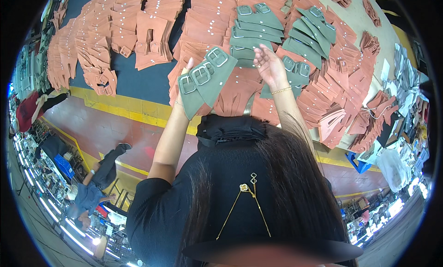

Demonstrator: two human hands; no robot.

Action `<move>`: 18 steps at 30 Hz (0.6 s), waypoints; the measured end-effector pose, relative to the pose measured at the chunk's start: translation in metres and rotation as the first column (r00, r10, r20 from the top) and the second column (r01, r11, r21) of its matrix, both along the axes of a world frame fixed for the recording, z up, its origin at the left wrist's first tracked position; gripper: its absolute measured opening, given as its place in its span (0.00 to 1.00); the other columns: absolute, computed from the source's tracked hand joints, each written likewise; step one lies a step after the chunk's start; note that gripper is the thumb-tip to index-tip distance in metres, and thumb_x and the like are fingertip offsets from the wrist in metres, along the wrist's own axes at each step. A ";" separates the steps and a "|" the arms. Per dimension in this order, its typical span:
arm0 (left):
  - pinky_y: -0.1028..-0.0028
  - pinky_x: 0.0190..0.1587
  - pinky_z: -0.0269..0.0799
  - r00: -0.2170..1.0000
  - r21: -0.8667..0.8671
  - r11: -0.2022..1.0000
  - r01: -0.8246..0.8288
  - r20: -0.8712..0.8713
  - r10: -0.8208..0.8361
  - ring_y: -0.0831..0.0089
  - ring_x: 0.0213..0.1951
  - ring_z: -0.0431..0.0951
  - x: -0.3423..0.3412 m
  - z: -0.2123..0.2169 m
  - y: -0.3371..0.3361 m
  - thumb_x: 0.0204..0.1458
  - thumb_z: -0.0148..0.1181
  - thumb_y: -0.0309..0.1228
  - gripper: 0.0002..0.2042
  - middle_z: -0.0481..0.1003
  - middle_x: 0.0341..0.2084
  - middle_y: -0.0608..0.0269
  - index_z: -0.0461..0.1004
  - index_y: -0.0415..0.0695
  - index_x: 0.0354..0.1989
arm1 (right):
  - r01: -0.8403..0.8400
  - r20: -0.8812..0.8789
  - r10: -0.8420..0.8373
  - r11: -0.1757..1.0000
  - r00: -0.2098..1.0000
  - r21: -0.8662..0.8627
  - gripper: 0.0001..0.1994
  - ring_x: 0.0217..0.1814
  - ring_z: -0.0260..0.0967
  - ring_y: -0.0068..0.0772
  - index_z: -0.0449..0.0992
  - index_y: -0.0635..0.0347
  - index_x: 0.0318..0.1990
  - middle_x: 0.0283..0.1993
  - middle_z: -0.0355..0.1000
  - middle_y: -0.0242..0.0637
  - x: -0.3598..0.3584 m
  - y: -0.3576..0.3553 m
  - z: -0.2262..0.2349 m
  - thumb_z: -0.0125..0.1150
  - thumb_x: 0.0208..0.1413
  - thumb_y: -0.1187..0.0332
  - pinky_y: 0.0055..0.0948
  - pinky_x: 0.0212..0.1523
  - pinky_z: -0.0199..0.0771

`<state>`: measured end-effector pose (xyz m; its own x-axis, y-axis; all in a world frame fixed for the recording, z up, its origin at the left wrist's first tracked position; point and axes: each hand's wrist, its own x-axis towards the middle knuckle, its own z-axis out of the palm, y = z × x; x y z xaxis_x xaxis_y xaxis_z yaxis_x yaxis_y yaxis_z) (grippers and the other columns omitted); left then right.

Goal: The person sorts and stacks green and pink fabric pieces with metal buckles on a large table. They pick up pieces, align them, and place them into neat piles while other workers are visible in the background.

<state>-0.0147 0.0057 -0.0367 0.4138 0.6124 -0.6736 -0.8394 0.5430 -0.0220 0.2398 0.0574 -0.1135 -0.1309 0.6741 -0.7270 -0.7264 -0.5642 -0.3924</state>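
Observation:
My left hand (pixel 183 71) is raised over the table and grips a small fan of grey-green strap pieces (pixel 205 80), each with a metal buckle. My right hand (pixel 270 66), a thin bracelet on its wrist, hovers just to the right with fingers spread and nothing in it. Right behind it lies a stack of the same grey-green buckle pieces (pixel 256 27). A second stack (pixel 309 36) lies further right. Rows of terracotta buckle pieces (pixel 138 32) cover most of the dark table (pixel 138 82).
More terracotta pieces (pixel 341 119) pile up at the right, beside grey pieces (pixel 406 78), a white bag (pixel 392 168) and a blue bin (pixel 357 163). A person in dark clothes (pixel 97 184) bends at the lower left. Another person in red (pixel 30 110) is at the far left.

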 end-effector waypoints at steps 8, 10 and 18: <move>0.63 0.49 0.75 0.994 -0.063 0.997 0.045 -0.101 -0.051 0.61 0.44 0.78 0.000 0.006 0.002 0.56 0.52 0.53 0.29 0.76 0.46 0.51 0.72 0.37 0.51 | 0.083 0.013 -0.083 0.997 0.996 0.005 0.09 0.38 0.74 0.32 0.66 0.67 0.45 0.41 0.73 0.46 0.003 0.042 -0.005 0.49 0.62 0.70 0.33 0.39 0.77; 0.64 0.49 0.76 0.994 -0.051 0.998 0.043 -0.099 -0.048 0.62 0.43 0.79 0.002 0.008 0.003 0.56 0.53 0.53 0.28 0.76 0.45 0.51 0.72 0.37 0.50 | 0.064 0.006 -0.064 0.997 0.998 -0.043 0.09 0.40 0.75 0.34 0.66 0.69 0.43 0.41 0.73 0.48 0.003 0.049 -0.005 0.48 0.63 0.69 0.35 0.40 0.78; 0.67 0.48 0.76 0.990 -0.041 0.998 0.044 -0.134 -0.049 0.63 0.43 0.79 0.010 0.011 0.007 0.56 0.52 0.54 0.29 0.76 0.45 0.53 0.72 0.38 0.51 | 0.018 0.242 0.001 0.997 0.970 -0.078 0.09 0.44 0.74 0.41 0.66 0.68 0.38 0.42 0.72 0.50 -0.006 0.078 -0.018 0.50 0.63 0.68 0.38 0.42 0.79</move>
<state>-0.0051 0.0130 -0.0257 0.3450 0.5676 -0.7475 -0.8099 0.5825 0.0685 0.2339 0.1351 -0.1319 0.0609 0.6138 -0.7871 -0.6202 -0.5946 -0.5117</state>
